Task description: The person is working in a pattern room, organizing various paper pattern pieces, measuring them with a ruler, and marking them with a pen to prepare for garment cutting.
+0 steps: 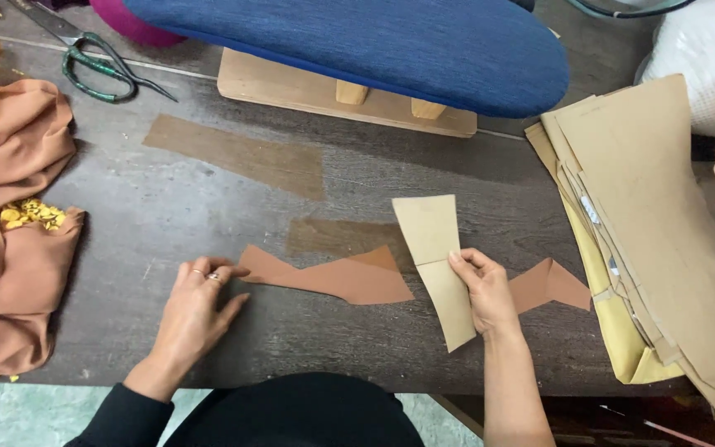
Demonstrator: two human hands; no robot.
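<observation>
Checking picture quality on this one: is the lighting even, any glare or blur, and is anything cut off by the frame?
Head view: light is soft and even, with no glare on the dark table; a faint shadow lies under the blue padded board. Both hands are sharp: the left hand on the brown fabric strip, the right hand holding the tan paper pattern. The scissors and pattern stack are cropped at the edges.

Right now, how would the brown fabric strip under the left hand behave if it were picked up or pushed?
The brown fabric strip lies thin and flat on the table, so it probably droops when lifted. Pushed, it would likely wrinkle rather than slide whole. The left hand touches its end, probably enough to pin it.
</observation>
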